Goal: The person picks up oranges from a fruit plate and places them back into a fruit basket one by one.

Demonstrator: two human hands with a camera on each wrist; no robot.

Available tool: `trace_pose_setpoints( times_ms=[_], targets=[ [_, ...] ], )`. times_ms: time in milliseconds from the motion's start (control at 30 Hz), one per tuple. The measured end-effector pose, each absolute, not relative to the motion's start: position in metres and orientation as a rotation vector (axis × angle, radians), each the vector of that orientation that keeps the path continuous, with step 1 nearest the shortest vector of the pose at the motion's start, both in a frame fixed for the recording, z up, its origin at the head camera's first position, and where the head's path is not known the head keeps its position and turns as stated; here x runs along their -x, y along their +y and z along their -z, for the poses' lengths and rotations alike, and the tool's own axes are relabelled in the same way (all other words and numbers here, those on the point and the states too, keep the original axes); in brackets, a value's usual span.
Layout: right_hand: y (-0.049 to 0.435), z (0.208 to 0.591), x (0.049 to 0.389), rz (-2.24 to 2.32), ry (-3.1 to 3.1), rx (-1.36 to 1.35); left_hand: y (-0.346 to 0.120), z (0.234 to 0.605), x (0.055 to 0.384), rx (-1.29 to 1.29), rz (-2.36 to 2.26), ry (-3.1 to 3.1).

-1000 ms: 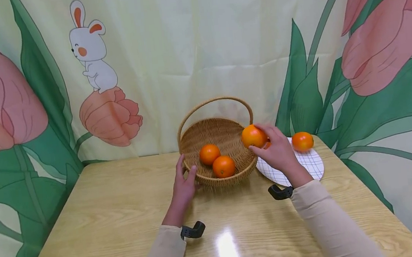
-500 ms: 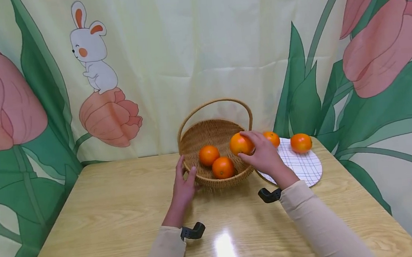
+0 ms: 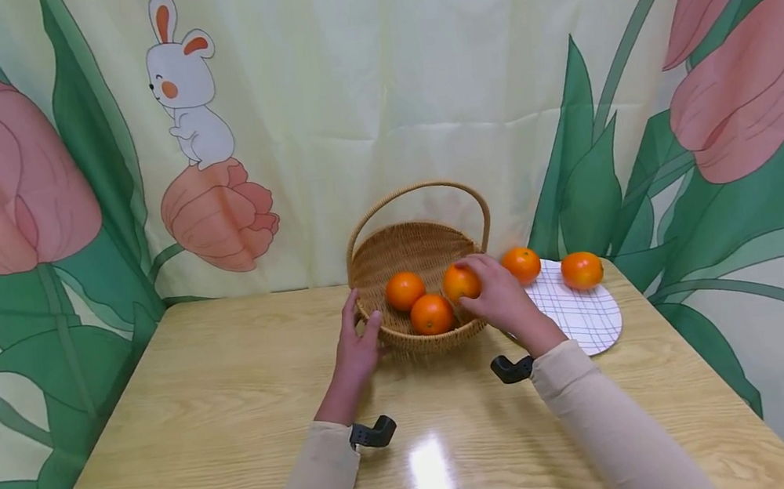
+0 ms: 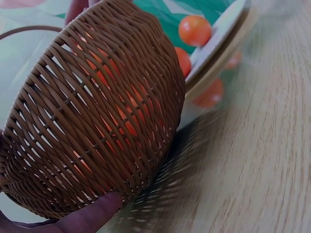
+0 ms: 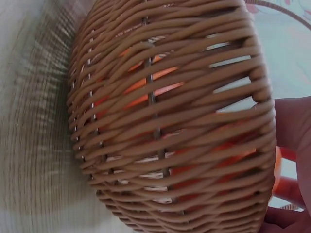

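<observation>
A wicker basket [image 3: 402,247] with an arched handle stands in the middle of the table with two oranges inside, one [image 3: 405,290] behind the other [image 3: 432,315]. My left hand [image 3: 356,350] holds its left side; in the left wrist view the thumb [image 4: 95,213] presses on the woven outer wall. Inside the basket's right part, my right hand [image 3: 503,297] grips a third orange [image 3: 461,282], low beside the other two. The right wrist view shows mostly the basket's weave [image 5: 175,121], with the fingers partly hidden behind the rim.
Right of the basket lies a round plate with a white checked cover [image 3: 584,320], partly behind my right hand. Two oranges rest there, one at the back left [image 3: 522,265] and one at the right [image 3: 582,270]. A printed curtain [image 3: 376,81] hangs behind the table [image 3: 235,385].
My right hand has carried its orange leftward from above the plate side and down into the basket. My left hand has stayed at the basket's left side.
</observation>
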State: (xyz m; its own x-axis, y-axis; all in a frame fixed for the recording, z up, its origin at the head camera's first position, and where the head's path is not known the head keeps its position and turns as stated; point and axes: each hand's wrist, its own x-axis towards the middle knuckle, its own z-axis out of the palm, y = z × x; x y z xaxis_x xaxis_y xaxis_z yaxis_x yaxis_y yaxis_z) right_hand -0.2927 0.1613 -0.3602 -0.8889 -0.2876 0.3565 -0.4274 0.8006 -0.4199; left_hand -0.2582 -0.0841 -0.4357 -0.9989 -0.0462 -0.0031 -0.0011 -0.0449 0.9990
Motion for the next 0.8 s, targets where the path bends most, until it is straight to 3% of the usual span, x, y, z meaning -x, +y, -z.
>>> trace_pose_setpoints(
  times_ms=[533,800],
  targets=[
    [0.180,0.367,0.293,-0.741,-2.488,-0.502,-0.088,0.425,0.258,-0.025,2.288,-2.124],
    [0.205,0.382,0.305,-0.871,-2.378,-0.287,-0.084,0.413,0.246,-0.009,2.218,-2.199]
  ],
)
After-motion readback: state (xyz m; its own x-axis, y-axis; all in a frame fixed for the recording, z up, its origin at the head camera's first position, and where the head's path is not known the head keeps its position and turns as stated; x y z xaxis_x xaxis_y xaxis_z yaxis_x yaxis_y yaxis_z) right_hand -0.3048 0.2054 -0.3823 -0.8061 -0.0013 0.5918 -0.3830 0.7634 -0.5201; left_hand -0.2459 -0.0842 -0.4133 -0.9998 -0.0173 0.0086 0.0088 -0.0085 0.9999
